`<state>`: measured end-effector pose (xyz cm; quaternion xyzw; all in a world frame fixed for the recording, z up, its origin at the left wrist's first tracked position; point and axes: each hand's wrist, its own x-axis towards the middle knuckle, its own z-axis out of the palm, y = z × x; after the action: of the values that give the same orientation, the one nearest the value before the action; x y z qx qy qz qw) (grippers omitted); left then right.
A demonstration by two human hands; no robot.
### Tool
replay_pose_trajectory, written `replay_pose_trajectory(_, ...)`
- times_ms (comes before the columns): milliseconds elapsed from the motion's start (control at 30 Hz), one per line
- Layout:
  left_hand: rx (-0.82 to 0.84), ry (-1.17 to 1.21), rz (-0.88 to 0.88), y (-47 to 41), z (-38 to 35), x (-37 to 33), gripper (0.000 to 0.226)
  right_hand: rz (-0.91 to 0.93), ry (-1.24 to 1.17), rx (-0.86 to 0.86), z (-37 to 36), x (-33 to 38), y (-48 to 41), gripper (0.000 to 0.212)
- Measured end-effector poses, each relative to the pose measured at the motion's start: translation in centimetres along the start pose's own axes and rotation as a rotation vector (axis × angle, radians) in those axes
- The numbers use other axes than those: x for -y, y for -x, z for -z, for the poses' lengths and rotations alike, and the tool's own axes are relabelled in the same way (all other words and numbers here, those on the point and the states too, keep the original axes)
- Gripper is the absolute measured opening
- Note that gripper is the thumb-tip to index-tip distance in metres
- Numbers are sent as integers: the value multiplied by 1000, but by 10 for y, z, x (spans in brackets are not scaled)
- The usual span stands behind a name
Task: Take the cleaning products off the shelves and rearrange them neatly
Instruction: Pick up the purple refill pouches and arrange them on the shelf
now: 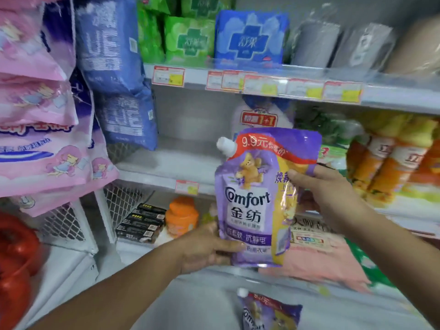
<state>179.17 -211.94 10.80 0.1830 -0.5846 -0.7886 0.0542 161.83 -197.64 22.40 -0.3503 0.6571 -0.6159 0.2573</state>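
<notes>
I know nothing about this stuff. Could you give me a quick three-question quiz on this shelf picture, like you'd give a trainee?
1. True or false: the left hand and the right hand both hold the purple Comfort pouch.
2. Multiple choice: the pouch's white cap sits at its A) upper left corner, B) bottom edge, C) upper right corner.
3. Fill in: the bottle just left of the held pouch has an ____ lid.

Key: 1 true; 2 A; 3 orange.
</notes>
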Motion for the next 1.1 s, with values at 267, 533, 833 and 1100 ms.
replay_pose_trajectory(267, -284, -42, 45, 32, -66, 18, 41, 22, 33, -54, 59, -19, 51, 10)
replay_pose_trajectory(533, -252, -239, 39, 43, -82, 31, 64, -47, -253, 57, 86, -30, 73, 36)
replay_pose_trajectory(833, 21, -374, 123, 33, -99, 50, 92, -36, -53, -14, 74, -38, 77, 14)
replay_pose_trajectory(1100, 211, -220, 339, 14, -107, 80, 106, -15, -155, 195, 93, -31, 67, 28)
